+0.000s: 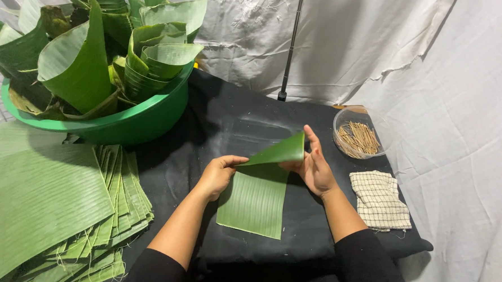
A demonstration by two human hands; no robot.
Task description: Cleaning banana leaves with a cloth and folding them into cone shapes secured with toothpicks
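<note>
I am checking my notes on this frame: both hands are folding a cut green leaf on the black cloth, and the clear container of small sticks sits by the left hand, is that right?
Not quite. The clear container of small sticks sits by the right hand, not the left hand. The rest holds: in the head view both hands fold the cut green leaf on the black cloth.

— What's being handled?
— A green leaf piece (254,200), roughly rectangular, ribbed lengthwise, lying on the black cloth.
— Flat?
— Only its six o'clock half. The twelve o'clock end is folded over, rising to a point toward one o'clock, glossy side showing.
</note>
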